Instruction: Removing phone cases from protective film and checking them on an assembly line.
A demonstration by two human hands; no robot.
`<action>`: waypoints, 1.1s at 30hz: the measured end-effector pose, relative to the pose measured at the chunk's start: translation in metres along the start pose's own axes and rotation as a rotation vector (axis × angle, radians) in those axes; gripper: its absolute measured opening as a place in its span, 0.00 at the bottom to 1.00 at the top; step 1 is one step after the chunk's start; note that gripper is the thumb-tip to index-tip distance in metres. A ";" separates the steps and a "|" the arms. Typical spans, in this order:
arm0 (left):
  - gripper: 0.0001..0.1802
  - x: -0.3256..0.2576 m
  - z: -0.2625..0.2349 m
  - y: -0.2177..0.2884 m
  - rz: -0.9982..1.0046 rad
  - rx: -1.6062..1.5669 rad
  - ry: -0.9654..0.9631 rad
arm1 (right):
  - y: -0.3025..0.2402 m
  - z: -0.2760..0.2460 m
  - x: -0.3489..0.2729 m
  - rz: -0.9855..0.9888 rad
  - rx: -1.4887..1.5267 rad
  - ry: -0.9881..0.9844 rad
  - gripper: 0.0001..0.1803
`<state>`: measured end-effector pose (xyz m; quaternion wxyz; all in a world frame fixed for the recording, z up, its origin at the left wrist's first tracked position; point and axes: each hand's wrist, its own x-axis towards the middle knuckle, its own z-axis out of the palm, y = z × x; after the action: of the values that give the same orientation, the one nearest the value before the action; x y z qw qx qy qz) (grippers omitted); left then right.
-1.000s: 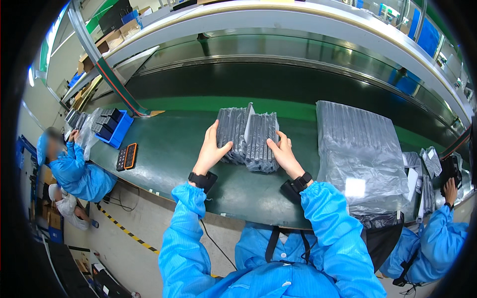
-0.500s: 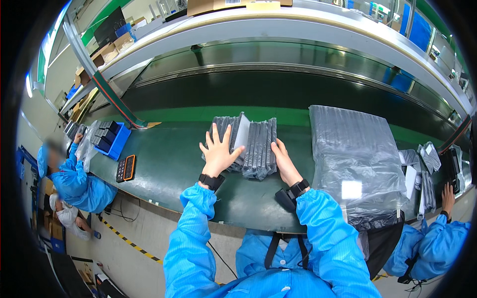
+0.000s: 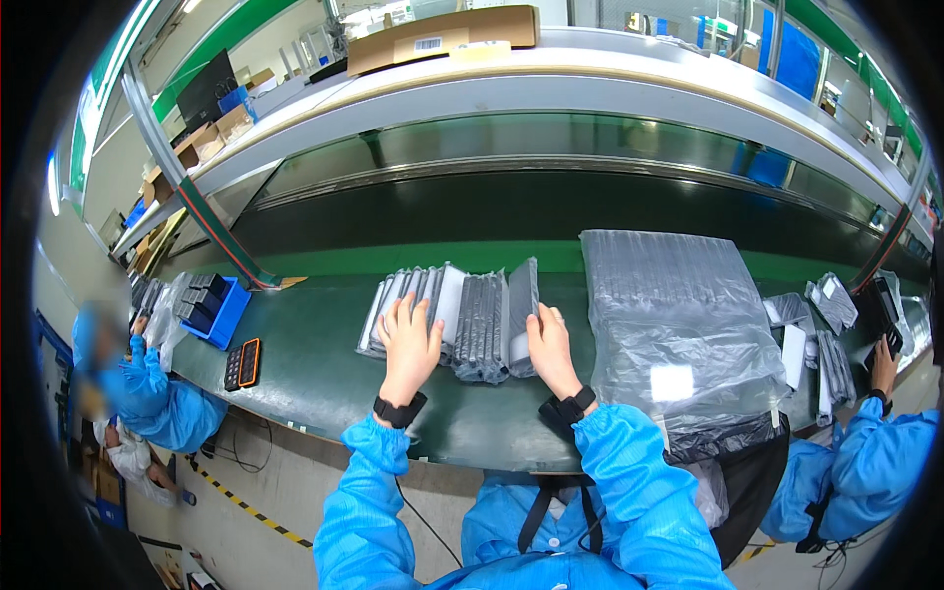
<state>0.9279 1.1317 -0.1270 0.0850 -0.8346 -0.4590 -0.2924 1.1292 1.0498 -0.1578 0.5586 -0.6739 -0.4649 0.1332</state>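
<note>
A row of thin, flat packets in grey translucent plastic stands on edge on the green work surface in front of me. My left hand lies over the left group of packets, its fingers stretched and apart. A pale-faced packet leans between the two groups. At the right end, one wrapped packet stands tilted a little away from the others. My right hand has thumb and fingers at that packet's right edge, holding it. The fingers' far side is partly hidden.
A big plastic-covered stack of similar packets stands to my right, with loose packets beyond it. Leftward are an orange-edged handheld device and a blue bin. Co-workers in blue sit at both sides. A shelf spans the back.
The row now spreads wider, and its left group has fanned out. My right hand has tilted the end packet apart from the group. The whole view has shifted slightly.
</note>
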 end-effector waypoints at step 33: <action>0.27 -0.187 -0.077 0.180 -0.246 -1.335 -0.401 | 0.022 -0.219 -0.246 0.568 1.013 -0.075 0.22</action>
<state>0.9675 0.8646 -0.1471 -0.5647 -0.6883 -0.2795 -0.3594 1.1615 0.7224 -0.1858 0.7367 -0.4157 -0.1636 0.5076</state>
